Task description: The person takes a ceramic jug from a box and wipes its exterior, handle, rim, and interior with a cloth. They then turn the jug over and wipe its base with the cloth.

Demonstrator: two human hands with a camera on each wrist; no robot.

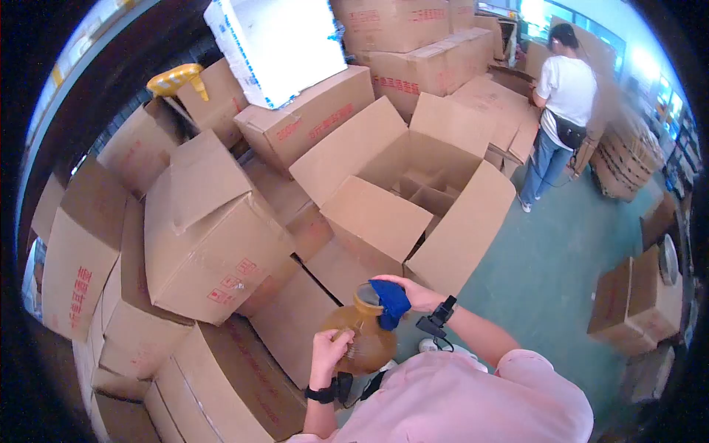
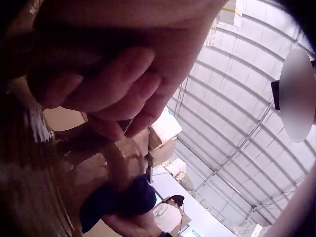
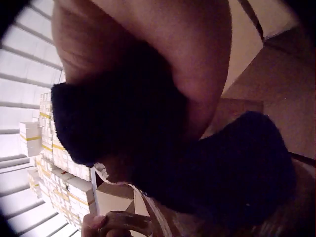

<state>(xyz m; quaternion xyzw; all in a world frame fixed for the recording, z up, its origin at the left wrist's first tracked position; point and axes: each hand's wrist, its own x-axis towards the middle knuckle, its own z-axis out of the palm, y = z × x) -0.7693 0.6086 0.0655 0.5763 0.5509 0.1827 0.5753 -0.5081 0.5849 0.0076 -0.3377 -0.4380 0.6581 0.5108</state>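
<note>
A round amber jar (image 1: 369, 343) with a wide neck is held in front of the person's body in the head view. My left hand (image 1: 326, 356) is at its near-left side; in the left wrist view the left hand's fingers (image 2: 113, 94) are curled, and the right wrist view shows fingertips round a small glassy handle (image 3: 126, 220). My right hand (image 1: 419, 295) holds a blue cloth (image 1: 391, 301) against the jar's neck. In the right wrist view the cloth (image 3: 237, 173) hides most of the right hand's fingers.
An open carton (image 1: 461, 251) with cardboard dividers stands just beyond the jar. Several cartons (image 1: 214, 244) are piled on the left, and a white foam box (image 1: 281, 44) sits farther back. Another person (image 1: 567, 85) stands at the back right on the green floor (image 1: 532, 258).
</note>
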